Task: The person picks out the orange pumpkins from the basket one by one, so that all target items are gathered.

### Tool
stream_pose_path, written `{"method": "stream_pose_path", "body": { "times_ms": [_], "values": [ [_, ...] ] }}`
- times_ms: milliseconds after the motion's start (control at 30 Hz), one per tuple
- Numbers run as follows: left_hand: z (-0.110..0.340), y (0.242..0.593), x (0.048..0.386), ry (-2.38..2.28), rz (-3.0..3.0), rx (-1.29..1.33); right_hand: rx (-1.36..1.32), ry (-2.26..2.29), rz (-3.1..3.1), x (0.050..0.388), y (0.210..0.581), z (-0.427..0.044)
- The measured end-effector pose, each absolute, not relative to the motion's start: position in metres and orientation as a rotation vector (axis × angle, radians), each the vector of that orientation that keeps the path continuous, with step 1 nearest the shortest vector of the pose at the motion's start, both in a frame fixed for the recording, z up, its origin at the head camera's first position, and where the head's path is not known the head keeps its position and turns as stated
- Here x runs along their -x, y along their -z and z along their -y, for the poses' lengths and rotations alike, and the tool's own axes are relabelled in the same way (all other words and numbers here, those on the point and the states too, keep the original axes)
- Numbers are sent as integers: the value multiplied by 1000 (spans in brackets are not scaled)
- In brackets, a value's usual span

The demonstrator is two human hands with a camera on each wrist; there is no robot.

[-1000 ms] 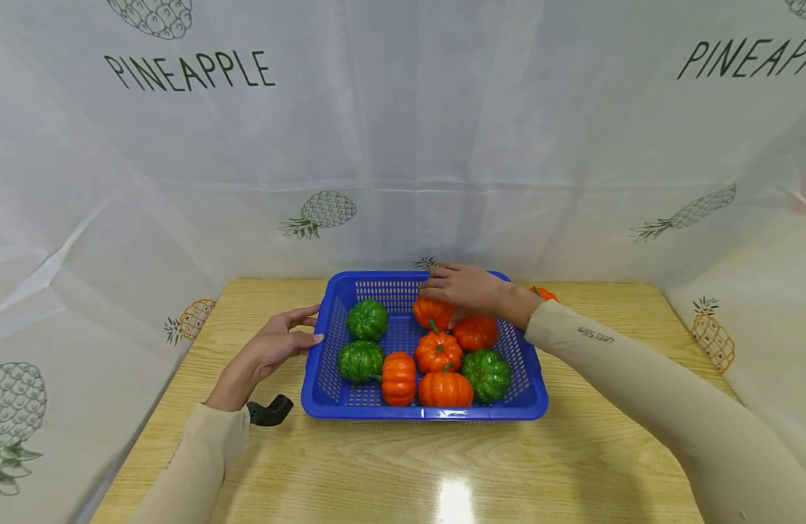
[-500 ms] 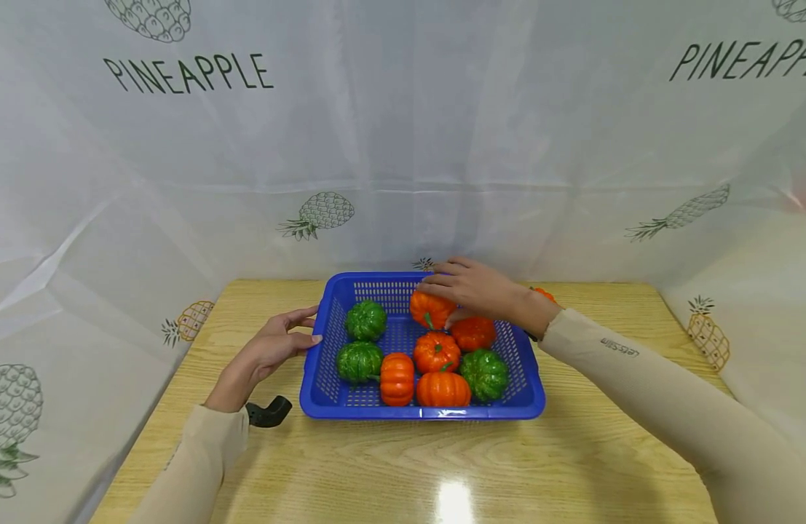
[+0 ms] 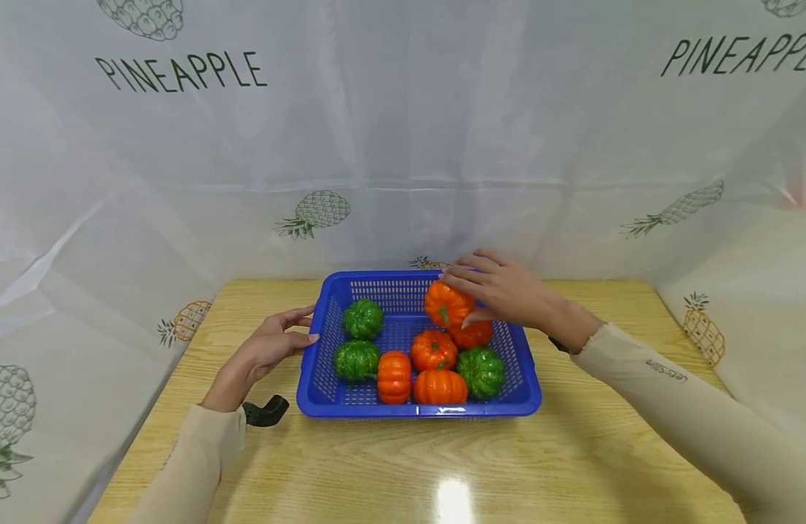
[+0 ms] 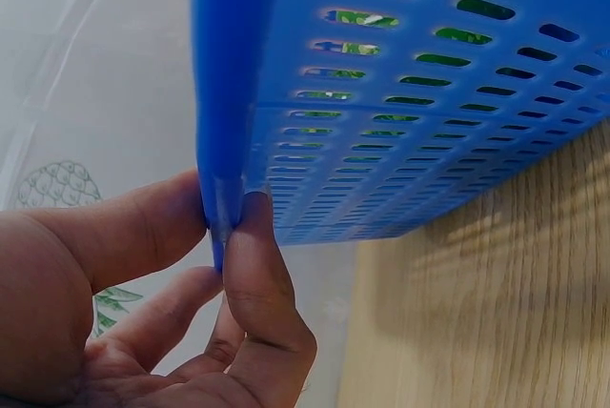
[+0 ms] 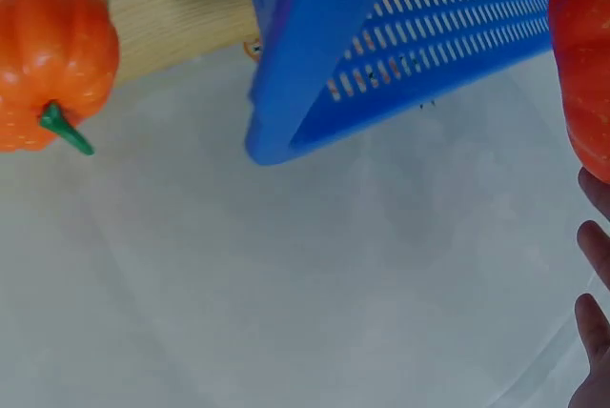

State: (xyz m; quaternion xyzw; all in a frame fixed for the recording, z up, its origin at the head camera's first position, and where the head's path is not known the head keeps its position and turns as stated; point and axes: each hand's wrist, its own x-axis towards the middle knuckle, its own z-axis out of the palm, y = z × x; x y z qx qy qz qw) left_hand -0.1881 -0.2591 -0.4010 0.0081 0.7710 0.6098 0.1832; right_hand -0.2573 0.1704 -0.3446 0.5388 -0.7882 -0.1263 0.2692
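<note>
My left hand [image 3: 271, 349] pinches the left rim of a blue perforated basket [image 3: 419, 411]; in the left wrist view, thumb and fingers meet on that blue rim [image 4: 229, 65]. My right hand [image 3: 510, 291] holds an orange toy pumpkin [image 3: 445, 304], its stem facing me, above the basket's back right part. The right wrist view shows the same pumpkin [image 5: 583, 65] at the right edge, with fingertips against it. Below it lie other orange pumpkins [image 3: 432, 349] and green ones [image 3: 482, 372]. An orange pumpkin [image 3: 471, 335] under my right hand is partly hidden.
Outside the basket, another orange pumpkin [image 5: 52, 65] sits on the wooden table [image 3: 350, 466]; my right arm hides it in the head view. A white sheet [image 3: 389, 145] printed with pineapples stands behind the table. A black wrist mount [image 3: 266, 412] juts from my left wrist.
The right hand has raised the orange pumpkin from among the others and shifted it slightly to the right. My left hand keeps its hold on the basket rim.
</note>
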Motion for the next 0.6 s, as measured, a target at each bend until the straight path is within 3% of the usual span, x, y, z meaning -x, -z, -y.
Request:
{"method": "stream_pose_path", "body": {
  "times_ms": [600],
  "values": [
    [258,400,188,-1700,-2188,-25,-1290,32,2097,245,355,-231]
  ]
}}
